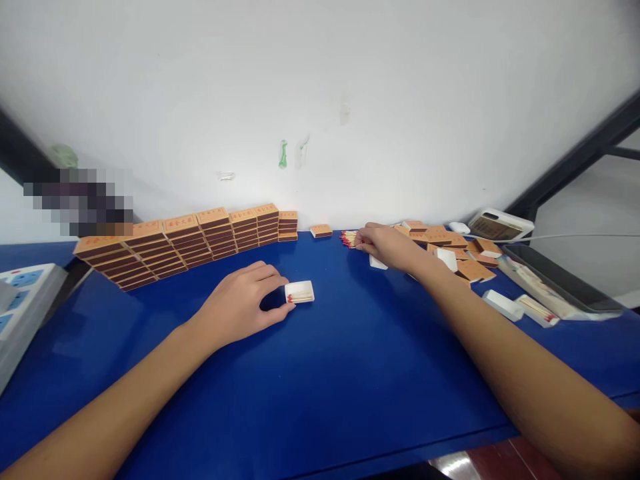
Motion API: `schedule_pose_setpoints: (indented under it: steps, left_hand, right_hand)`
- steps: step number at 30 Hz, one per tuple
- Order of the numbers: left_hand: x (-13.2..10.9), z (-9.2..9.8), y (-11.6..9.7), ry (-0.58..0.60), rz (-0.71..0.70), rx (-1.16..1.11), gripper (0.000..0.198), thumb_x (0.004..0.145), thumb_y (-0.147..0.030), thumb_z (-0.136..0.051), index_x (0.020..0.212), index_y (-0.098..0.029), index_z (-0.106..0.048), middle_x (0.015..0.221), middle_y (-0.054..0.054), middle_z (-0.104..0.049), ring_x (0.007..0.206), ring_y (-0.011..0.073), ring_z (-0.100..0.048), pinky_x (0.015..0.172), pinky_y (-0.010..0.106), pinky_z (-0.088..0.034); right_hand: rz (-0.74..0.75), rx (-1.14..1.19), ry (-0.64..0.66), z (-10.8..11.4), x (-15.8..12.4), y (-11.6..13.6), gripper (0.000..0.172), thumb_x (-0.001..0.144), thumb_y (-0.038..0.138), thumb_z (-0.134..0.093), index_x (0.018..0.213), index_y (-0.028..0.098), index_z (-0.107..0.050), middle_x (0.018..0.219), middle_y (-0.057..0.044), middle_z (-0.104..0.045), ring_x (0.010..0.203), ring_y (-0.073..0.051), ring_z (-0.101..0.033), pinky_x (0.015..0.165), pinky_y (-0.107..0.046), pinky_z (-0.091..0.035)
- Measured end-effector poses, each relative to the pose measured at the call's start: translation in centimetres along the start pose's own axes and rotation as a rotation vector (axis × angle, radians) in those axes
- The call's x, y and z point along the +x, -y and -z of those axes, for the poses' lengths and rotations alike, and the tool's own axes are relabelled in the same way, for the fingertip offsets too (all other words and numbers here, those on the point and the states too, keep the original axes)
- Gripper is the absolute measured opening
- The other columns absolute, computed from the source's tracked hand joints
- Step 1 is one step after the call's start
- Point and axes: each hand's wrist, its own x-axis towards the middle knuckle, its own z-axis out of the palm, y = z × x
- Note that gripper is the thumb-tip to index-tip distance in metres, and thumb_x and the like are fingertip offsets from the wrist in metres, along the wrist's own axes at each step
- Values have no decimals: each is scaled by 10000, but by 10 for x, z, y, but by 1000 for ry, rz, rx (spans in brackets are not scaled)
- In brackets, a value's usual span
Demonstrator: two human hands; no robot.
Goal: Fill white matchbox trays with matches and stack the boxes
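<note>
Between its thumb and fingers, my left hand point(247, 297) grips a white matchbox tray point(303, 289) by its left end on the blue table. A few red-tipped matches lie inside along the near side of the tray. Farther back, my right hand point(385, 244) is at a loose pile of matches point(349, 238), its fingers pinched together on the pile's right side. How many matches the fingertips hold is hidden. Another white tray point(378, 263) lies just under my right hand, partly covered by it.
Stacked matchboxes point(183, 240) form a row along the wall at left. One matchbox point(321, 231) lies alone at the back. At right are scattered matchbox sleeves point(439, 235), a tray with matches point(537, 310), a dark phone point(560, 277) and a cable. A power strip point(27, 300) stands at far left.
</note>
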Motion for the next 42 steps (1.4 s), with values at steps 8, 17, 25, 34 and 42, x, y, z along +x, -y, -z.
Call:
schedule_pose_setpoints:
  steps: [8,17,25,34,42]
  left_hand:
    - [1,1,-3,-48,-46,6,260,989,-377,-686,1154,-193,-767,1059,85,-770,969,243,-719,778,357,-614]
    - [3,3,-12,-243,-193,32,200,975,-279,-712,1145,-175,-719,1017,82,-766,919,221,-713,805,370,-617]
    - [2,4,-12,-255,-227,47,221,955,-262,-729,1165,-194,-707,1009,74,-762,911,222,-713,805,371,-622]
    - [3,3,-11,-245,-235,56,229,969,-272,-725,1173,-175,-688,1016,84,-753,921,226,-706,801,369,-617]
    - [2,3,-10,-245,-237,57,228,964,-250,-728,1173,-167,-689,1018,85,-755,921,224,-702,813,370,-613]
  right_hand:
    - [4,16,-10,-1,0,0,163,1022,205,-538,990,185,-697,1094,-113,-693,863,-216,-619,762,-312,-421]
    - [7,2,10,0,-1,2,138,1005,193,-544,942,177,-666,1026,-109,-684,827,-207,-608,746,-312,-408]
    - [-29,29,43,0,-1,-6,146,1013,214,-549,908,190,-647,1044,-106,-686,836,-204,-624,749,-309,-436]
    - [-70,-18,96,2,-2,-10,191,1022,236,-545,863,191,-640,1018,-116,-692,829,-218,-618,738,-327,-435]
    - [-32,-7,63,6,-7,3,173,1038,257,-521,899,196,-603,1035,-120,-668,841,-220,-614,762,-334,-444]
